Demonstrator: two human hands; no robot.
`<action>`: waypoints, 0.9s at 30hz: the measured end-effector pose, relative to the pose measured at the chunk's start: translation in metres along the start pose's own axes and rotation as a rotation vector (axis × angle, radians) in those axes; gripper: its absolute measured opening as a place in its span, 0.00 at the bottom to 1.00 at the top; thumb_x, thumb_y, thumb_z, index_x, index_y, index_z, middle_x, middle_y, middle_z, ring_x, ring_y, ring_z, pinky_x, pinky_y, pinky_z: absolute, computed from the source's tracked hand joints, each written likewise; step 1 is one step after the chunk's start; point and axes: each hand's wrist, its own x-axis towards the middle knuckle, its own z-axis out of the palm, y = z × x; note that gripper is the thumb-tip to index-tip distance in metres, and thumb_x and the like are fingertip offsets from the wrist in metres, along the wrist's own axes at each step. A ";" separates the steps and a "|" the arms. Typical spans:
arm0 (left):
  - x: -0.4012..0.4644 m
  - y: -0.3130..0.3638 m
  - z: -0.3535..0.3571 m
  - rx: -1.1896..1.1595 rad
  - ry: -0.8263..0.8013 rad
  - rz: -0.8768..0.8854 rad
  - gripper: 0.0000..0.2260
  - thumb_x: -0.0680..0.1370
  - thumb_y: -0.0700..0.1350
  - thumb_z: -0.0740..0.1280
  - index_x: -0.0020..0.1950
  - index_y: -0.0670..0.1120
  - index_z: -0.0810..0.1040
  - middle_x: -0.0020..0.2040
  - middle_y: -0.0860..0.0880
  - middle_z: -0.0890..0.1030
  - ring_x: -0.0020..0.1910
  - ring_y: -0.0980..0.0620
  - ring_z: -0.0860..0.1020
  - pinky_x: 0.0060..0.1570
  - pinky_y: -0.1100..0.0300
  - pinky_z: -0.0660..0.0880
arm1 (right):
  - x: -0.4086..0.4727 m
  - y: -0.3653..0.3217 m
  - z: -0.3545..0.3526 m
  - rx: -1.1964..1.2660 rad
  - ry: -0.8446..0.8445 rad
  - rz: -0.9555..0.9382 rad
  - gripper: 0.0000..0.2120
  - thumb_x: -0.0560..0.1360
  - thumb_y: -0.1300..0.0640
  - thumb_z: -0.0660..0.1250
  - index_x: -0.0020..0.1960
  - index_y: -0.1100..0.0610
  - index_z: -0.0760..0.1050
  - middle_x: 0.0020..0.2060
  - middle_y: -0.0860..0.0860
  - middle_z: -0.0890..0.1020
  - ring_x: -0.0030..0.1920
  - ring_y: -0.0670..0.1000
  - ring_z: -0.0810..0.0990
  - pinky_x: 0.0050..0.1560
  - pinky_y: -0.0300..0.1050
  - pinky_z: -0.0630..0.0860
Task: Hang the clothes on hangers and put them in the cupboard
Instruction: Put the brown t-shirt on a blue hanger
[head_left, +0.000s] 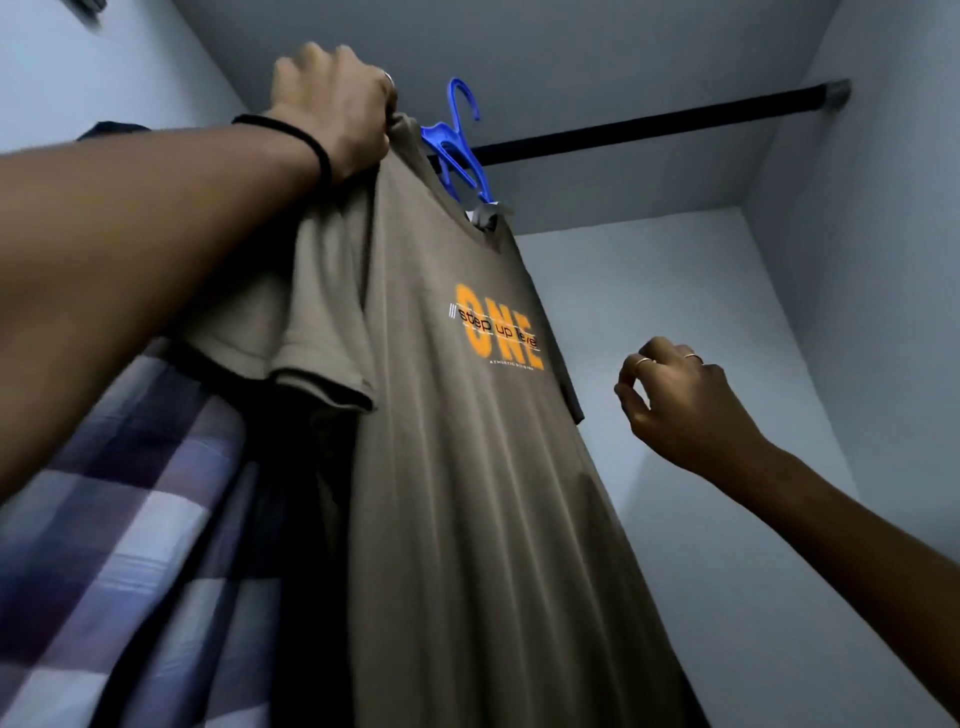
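The olive-brown cotton T-shirt with the orange "ONE" print (467, 415) hangs on a blue plastic hanger (457, 150) inside the pale-walled cupboard (857, 260). The hanger's hook stands up near the black metal rail (649, 124), but whether the hook already sits over the rail cannot be told from this angle.

The left hand (337, 104) is raised high, its fingers curled round the shirt's shoulder where the cloth lies over the hanger's arm, so it carries the weight. The right hand (675, 395) hovers apart from the shirt, level with the print, holding nothing; its fingers are loosely curled, thumb and forefinger close together.

To the left hang other garments: a purple-and-white checked shirt (130, 493) and something dark between it and the T-shirt.

The step in hand looks like seating the hanger on the rail. To do it well, the left hand should lift until the hook's mouth clears the rail, then lower it squarely so that the hook bears the load before the grip loosens. Holding by the shoulder cloth gives weak control of the hook, so the free right hand would likely help by steadying the hanger's neck. The shirt's neckline seems to sit a little askew, so a light tug at the far shoulder should centre it and keep it from sliding off.
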 end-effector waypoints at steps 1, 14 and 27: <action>0.002 0.003 0.003 0.013 -0.003 -0.004 0.14 0.78 0.43 0.64 0.62 0.45 0.78 0.59 0.33 0.75 0.60 0.30 0.71 0.57 0.43 0.69 | -0.001 0.001 -0.001 -0.002 0.020 -0.036 0.05 0.75 0.60 0.68 0.42 0.62 0.79 0.42 0.57 0.78 0.42 0.63 0.78 0.39 0.52 0.73; 0.043 0.045 0.035 0.164 -0.047 0.103 0.13 0.79 0.40 0.63 0.62 0.45 0.79 0.59 0.37 0.77 0.60 0.34 0.74 0.55 0.48 0.70 | -0.022 -0.003 -0.032 0.032 0.039 -0.216 0.08 0.75 0.55 0.64 0.41 0.56 0.79 0.38 0.51 0.78 0.36 0.55 0.77 0.38 0.45 0.68; -0.001 0.044 0.030 0.176 0.012 0.197 0.19 0.79 0.53 0.61 0.68 0.46 0.73 0.67 0.39 0.68 0.71 0.41 0.60 0.68 0.40 0.56 | -0.044 -0.015 -0.061 -0.072 -0.237 -0.264 0.11 0.77 0.53 0.62 0.43 0.57 0.79 0.39 0.52 0.78 0.41 0.55 0.77 0.38 0.47 0.73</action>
